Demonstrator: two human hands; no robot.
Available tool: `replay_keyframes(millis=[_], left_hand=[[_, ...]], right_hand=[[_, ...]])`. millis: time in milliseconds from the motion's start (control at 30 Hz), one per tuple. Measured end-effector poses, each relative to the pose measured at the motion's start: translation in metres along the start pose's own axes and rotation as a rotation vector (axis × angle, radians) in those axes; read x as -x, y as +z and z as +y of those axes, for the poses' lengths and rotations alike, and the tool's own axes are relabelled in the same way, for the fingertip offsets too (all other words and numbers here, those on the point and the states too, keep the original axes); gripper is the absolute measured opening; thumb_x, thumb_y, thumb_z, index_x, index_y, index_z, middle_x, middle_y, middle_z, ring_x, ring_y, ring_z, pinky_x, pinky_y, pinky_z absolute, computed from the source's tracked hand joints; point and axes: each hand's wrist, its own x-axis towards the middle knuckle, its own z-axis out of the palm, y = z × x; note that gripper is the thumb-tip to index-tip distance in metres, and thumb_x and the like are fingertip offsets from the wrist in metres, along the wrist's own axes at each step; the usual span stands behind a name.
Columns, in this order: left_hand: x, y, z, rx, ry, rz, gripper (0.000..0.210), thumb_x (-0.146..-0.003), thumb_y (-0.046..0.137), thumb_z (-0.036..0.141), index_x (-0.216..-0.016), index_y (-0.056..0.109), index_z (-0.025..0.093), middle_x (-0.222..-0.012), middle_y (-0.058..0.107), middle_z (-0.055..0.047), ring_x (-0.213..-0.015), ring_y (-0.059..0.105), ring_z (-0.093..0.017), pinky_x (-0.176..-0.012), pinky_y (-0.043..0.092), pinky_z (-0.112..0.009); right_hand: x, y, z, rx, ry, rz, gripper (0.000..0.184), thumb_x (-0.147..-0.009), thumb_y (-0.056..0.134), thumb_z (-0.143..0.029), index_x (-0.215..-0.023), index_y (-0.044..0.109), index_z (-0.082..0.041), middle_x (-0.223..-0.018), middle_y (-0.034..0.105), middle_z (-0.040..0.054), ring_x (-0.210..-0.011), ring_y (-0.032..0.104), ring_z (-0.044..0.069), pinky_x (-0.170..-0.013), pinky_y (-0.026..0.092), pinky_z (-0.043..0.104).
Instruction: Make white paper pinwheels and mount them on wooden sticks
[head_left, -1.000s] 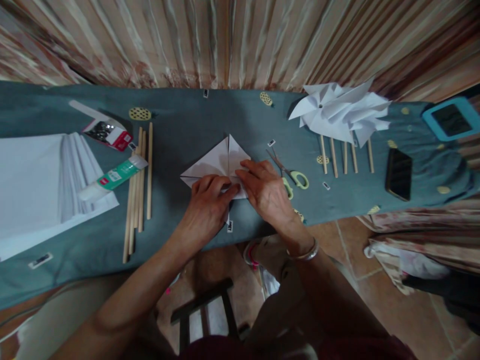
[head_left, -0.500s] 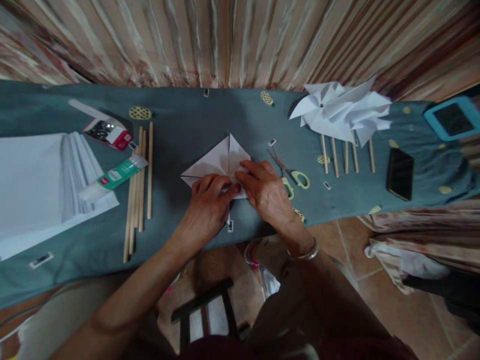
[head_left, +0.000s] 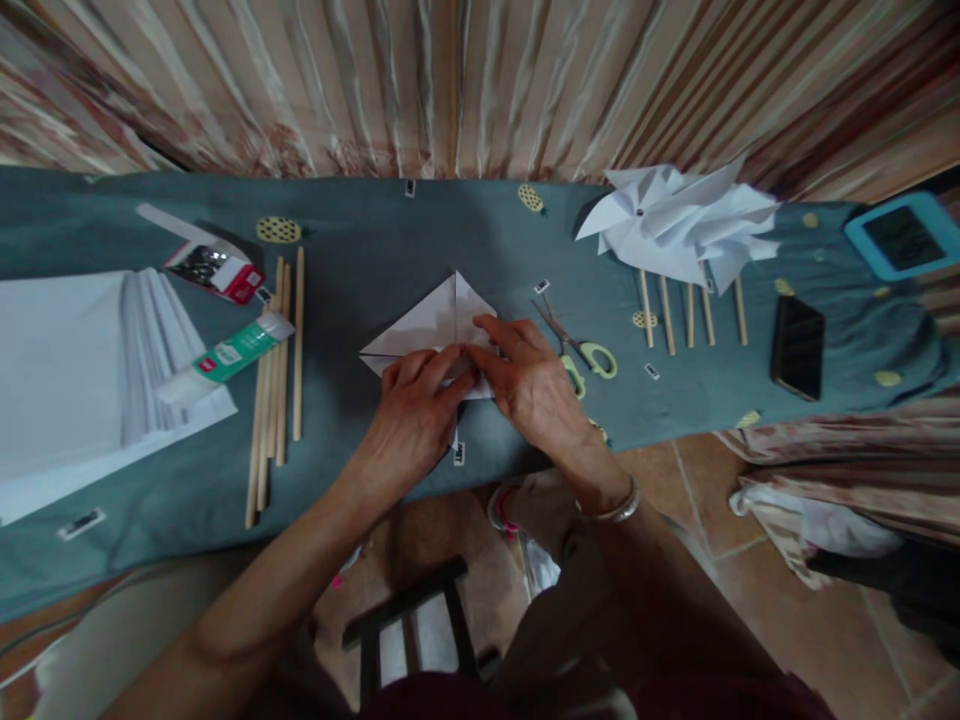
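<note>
A square of white paper (head_left: pixel 424 318), slit in from its corners, lies like a diamond on the cloth before me. My left hand (head_left: pixel 421 398) rests over its lower left part, thumb and fingers closed at the paper near the middle. From the other side my right hand (head_left: pixel 523 372) has its thumb and fingertips at the paper's centre, close to the left fingertips. Both hands cover the lower half, so what exactly they pinch there is partly hidden. Scissors (head_left: pixel 574 350) with light green handles lie just right of my right hand.
Wooden sticks (head_left: pixel 298 350), a glue tube (head_left: pixel 232 352), an open red box of small metal pieces (head_left: pixel 217 270) and a stack of paper (head_left: pixel 60 370) lie left. Right are paper pinwheels (head_left: pixel 667 220) on sticks, a black phone (head_left: pixel 799 347) and a blue-framed tablet (head_left: pixel 904 237).
My right fingers have shifted slightly left, bringing their tips closer to my left fingers at the paper's centre. The paper stays in nearly the same place.
</note>
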Motion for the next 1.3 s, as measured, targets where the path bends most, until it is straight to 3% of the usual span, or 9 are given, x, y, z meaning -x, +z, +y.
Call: replay_keyframes(millis=[267, 500, 833, 1300], left_hand=[[0.0, 0.002, 0.001, 0.001, -0.016, 0.026, 0.042, -0.088, 0.044, 0.007, -0.123, 0.062, 0.02, -0.132, 0.059, -0.013, -0.113, 0.048, -0.029, -0.092, 0.043, -0.047], [0.0, 0.0, 0.001, 0.015, -0.018, 0.001, 0.041, -0.088, 0.046, 0.008, -0.123, 0.063, 0.018, -0.137, 0.054, -0.017, -0.118, 0.047, -0.032, -0.093, 0.044, -0.052], [-0.001, -0.001, 0.003, -0.004, -0.022, -0.009, 0.04, -0.088, 0.047, 0.007, -0.124, 0.062, 0.017, -0.126, 0.062, -0.014, -0.115, 0.049, -0.031, -0.091, 0.045, -0.047], [-0.006, -0.014, 0.007, -0.042, -0.017, -0.038, 0.034, -0.089, 0.048, 0.01, -0.12, 0.062, 0.015, -0.119, 0.069, -0.013, -0.112, 0.057, -0.03, -0.097, 0.039, -0.051]], right_hand=[[0.001, -0.002, 0.002, -0.037, 0.017, -0.017, 0.029, -0.097, 0.046, -0.018, -0.114, 0.07, -0.021, -0.142, 0.055, 0.0071, -0.117, 0.052, 0.025, -0.101, 0.048, 0.037], [0.001, 0.001, 0.003, -0.07, 0.024, -0.005, 0.029, -0.098, 0.047, -0.019, -0.113, 0.071, -0.019, -0.141, 0.057, 0.0091, -0.117, 0.052, 0.025, -0.101, 0.049, 0.041], [0.001, 0.0, 0.002, -0.051, 0.034, -0.005, 0.031, -0.094, 0.048, -0.014, -0.114, 0.072, -0.019, -0.14, 0.057, 0.011, -0.119, 0.05, 0.026, -0.102, 0.047, 0.04], [-0.001, 0.001, -0.003, -0.025, 0.054, -0.002, 0.03, -0.097, 0.046, -0.018, -0.114, 0.071, -0.021, -0.146, 0.05, 0.0118, -0.132, 0.041, 0.029, -0.101, 0.043, 0.044]])
